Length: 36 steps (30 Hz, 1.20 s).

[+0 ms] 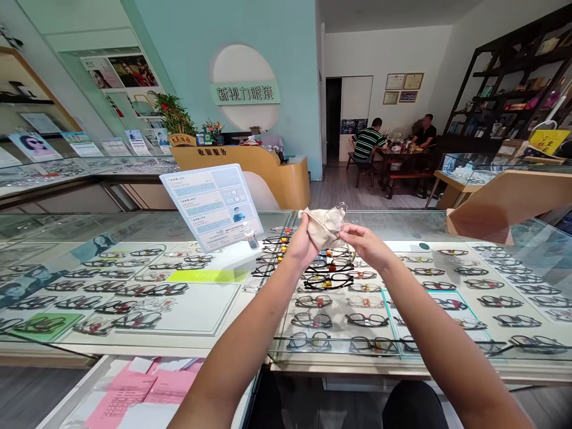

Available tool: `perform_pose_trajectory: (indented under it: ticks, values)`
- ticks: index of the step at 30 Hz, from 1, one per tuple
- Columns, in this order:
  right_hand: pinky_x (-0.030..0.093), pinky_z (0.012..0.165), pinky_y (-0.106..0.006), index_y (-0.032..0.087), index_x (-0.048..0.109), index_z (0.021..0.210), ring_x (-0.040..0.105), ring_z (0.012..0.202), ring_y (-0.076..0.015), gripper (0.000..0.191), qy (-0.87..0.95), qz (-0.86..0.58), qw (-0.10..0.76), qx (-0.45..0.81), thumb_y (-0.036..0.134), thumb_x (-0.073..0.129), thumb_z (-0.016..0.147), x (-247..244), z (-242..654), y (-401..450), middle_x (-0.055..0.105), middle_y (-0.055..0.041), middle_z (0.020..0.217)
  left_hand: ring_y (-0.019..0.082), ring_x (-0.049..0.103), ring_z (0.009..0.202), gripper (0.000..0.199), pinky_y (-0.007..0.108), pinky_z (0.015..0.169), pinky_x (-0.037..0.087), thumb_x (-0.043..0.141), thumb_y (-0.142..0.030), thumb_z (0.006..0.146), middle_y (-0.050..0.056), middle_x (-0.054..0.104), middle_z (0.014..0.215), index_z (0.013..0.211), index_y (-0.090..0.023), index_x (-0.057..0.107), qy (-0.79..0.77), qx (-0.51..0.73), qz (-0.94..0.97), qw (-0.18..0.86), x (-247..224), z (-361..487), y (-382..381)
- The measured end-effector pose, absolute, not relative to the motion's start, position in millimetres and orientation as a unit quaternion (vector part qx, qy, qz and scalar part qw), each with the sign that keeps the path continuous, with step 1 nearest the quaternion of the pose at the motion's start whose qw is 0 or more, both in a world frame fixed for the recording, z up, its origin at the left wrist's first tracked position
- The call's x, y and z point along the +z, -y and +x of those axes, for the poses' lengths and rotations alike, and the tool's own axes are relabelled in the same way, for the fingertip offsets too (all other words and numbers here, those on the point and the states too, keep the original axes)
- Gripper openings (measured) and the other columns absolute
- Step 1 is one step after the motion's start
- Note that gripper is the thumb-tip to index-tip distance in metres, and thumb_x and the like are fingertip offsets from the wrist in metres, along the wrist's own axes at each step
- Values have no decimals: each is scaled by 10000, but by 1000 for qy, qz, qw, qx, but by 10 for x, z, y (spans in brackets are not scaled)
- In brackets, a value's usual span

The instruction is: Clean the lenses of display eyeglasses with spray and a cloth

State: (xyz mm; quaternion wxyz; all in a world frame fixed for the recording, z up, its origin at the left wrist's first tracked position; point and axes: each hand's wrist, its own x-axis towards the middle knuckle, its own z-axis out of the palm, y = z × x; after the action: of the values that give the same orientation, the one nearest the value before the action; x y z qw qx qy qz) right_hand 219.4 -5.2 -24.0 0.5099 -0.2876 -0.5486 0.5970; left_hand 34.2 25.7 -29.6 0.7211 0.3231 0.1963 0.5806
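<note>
A cream cloth (318, 227) is bunched above the glass counter, folded around a pair of eyeglasses (342, 207); only a thin piece of the frame sticks out at its upper right. My left hand (302, 245) grips the cloth from the left, thumb up along its edge. On the other side, my right hand (367, 245) is closed in a pinch at the right edge of the eyeglasses, by the cloth. Most of the frame is hidden by the cloth. Below my hands, a row of dark-framed glasses (328, 280) sits at the counter.
A tilted information board (214, 205) and a small bottle (251, 236) stand on the counter to the left. Many spectacle frames lie inside the glass case (366, 351). An open drawer (89, 411) holds pink papers (134, 393). Two people sit at a table (397, 152) in the back.
</note>
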Motion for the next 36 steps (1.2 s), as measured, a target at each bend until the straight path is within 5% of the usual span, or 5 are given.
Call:
perform_pose_trajectory:
  ticks: [4, 10, 20, 26, 36]
  values:
    - [402, 967, -352, 222, 729, 737, 585, 942, -189, 358, 543, -294, 499, 608, 477, 976, 690, -311, 2170, 27, 695, -1, 911, 308, 683, 1326, 589, 451, 1152, 541, 473, -569, 1109, 197, 723, 1393, 1366, -88, 697, -181, 566, 362, 719, -296, 322, -233]
    - [417, 988, -370, 213, 804, 886, 642, 948, -195, 346, 532, -302, 490, 621, 452, 976, 703, -365, 2172, 1, 771, -27, 953, 296, 707, 1284, 556, 411, 1097, 575, 666, -602, 1015, 181, 743, 1352, 1282, -118, 733, -206, 570, 385, 696, -397, 330, -291]
    - [386, 896, -323, 218, 738, 774, 574, 878, -165, 336, 548, -295, 485, 614, 466, 961, 730, -317, 2185, 29, 699, 14, 877, 341, 580, 1455, 609, 523, 1201, 488, 437, -582, 1098, 170, 678, 1476, 1450, -142, 666, -115, 545, 363, 747, -252, 193, -217]
    - [357, 858, -323, 217, 723, 805, 554, 853, -173, 349, 584, -293, 455, 605, 502, 923, 781, -416, 2149, -7, 680, 14, 849, 307, 612, 1412, 557, 420, 1163, 515, 558, -597, 1063, 146, 647, 1523, 1376, -165, 717, -149, 574, 404, 697, -312, 290, -205]
    - [376, 811, -323, 227, 727, 801, 530, 802, -171, 346, 604, -272, 456, 594, 523, 906, 804, -394, 2131, 22, 644, 13, 818, 208, 691, 1107, 788, 279, 956, 532, 754, -794, 829, 75, 737, 1211, 1369, -226, 673, -304, 616, 516, 512, -489, 373, -181]
